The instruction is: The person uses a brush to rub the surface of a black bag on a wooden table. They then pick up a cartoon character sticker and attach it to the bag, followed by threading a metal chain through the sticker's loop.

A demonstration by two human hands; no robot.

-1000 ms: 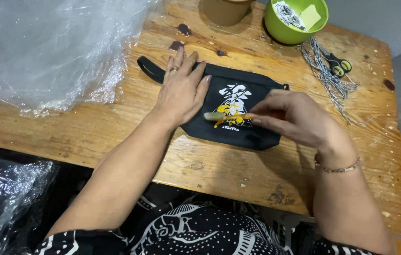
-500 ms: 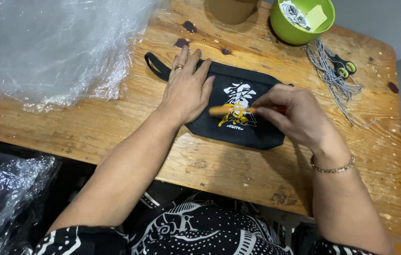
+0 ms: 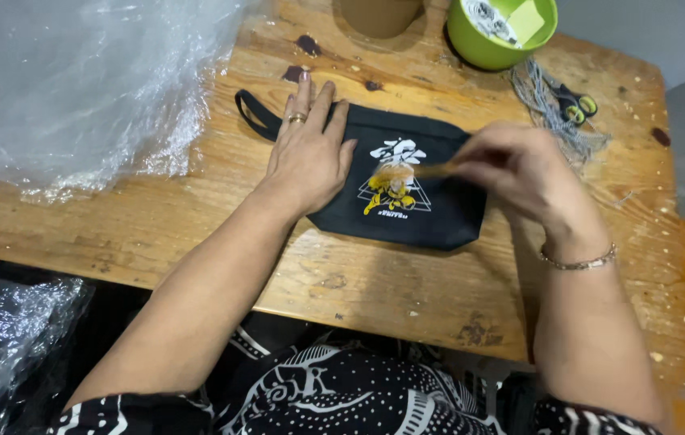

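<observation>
Pouch (image 3: 431,211) black, printed, lies flat mid-table toward the far edge | left hand (image 3: 309,153) spread flat, pinning its strap end | right hand (image 3: 512,165) pinched on a small brush (image 3: 407,171), bristles now swept onto the print from a moment ago | brushing underway

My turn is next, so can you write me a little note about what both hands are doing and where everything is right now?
Left hand: flat on the black pouch, pinning its left part to the wooden table.
Right hand: holds a small brush, blurred, its tip over the pouch's white and yellow print.
Nearby: green bowl, scissors, clear plastic sheet.
Done: pouch lies flat.
Left: cannot tell how much of the print is brushed.
</observation>
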